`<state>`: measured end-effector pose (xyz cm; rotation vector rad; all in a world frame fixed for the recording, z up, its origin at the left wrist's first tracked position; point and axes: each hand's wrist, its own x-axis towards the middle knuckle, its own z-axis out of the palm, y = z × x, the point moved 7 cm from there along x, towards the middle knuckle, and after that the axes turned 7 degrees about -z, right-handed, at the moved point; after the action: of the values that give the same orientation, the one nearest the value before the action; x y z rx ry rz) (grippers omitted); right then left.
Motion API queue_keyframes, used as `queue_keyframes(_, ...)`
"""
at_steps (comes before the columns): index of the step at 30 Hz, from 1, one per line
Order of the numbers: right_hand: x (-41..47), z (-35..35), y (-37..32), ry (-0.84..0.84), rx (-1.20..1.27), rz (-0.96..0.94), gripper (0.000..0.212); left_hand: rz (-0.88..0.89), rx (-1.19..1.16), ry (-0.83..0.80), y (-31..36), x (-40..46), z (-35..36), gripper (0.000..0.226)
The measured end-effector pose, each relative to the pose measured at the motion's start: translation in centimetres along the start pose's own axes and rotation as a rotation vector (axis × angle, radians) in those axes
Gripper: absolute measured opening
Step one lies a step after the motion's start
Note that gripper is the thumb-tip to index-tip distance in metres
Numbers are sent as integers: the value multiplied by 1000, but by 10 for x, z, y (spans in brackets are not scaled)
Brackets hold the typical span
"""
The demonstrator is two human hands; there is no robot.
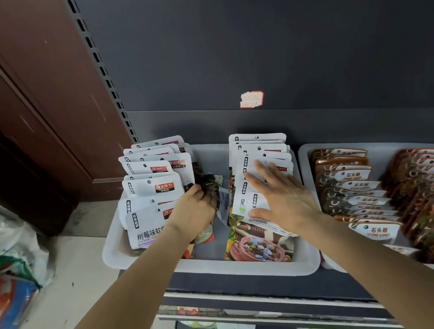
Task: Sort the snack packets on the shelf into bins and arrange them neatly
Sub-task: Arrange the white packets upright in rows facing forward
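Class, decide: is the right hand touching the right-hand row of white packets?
Touching. The head view shows the right hand lying flat, fingers spread, on the right-hand row of white packets.

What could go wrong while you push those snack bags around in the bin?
The left hand grips a dark packet wedged between the two rows; pulling it could drag the left row of white packets out of line. The right hand only rests flat on the right row, so those leaning packets might slide forward. The front packet lies near the white bin's front rim and could slip out.
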<state>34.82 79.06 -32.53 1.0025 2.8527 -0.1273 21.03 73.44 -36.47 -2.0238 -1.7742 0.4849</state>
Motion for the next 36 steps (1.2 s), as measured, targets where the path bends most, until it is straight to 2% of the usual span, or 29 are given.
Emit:
queue_keyframes(5, 1, 1, 0, -17, 4, 18, 83, -66, -252, 185, -18, -4, -28, 49)
queue_keyframes(10, 0, -2, -3, -31, 8, 37, 82, -140, -524, 223, -36, -17, -43, 55)
queue_keyframes(13, 0, -5, -7, -42, 21, 53, 82, -205, -696, 267, -48, -22, -57, 49)
queue_keyframes(17, -3, -14, -13, 10, 103, 87, 81, -329, -1001, 278, -63, -27, -72, 28)
queue_keyframes(22, -16, -33, -26, 141, 301, 43, 95, -446, -1122, 305, -77, -29, -72, 27)
queue_keyframes(25, -11, -37, -53, 152, 210, -36, 105, -523, -1183, 329, -84, -28, -73, 26)
queue_keyframes(27, -4, -37, -59, 224, 214, 4, 95, -538, -1212, 325, -86, -28, -76, 26)
queue_keyframes(28, -1, -39, -58, 303, 236, 33, 83, -533, -1218, 312, -86, -27, -77, 26)
queue_keyframes(31, -2, -51, -52, 559, 247, 121, 29, -510, -1165, 235, -88, -24, -80, 28)
queue_keyframes(32, -4, -57, -45, 612, 281, 183, 20, -479, -1109, 209, -88, -23, -83, 31)
queue_keyframes(34, -3, -71, -30, 648, 427, 308, 20, -377, -908, 198, -88, -25, -89, 41)
queue_keyframes(36, 5, -85, -22, 597, 464, 342, 22, -287, -732, 191, -90, -37, -89, 60)
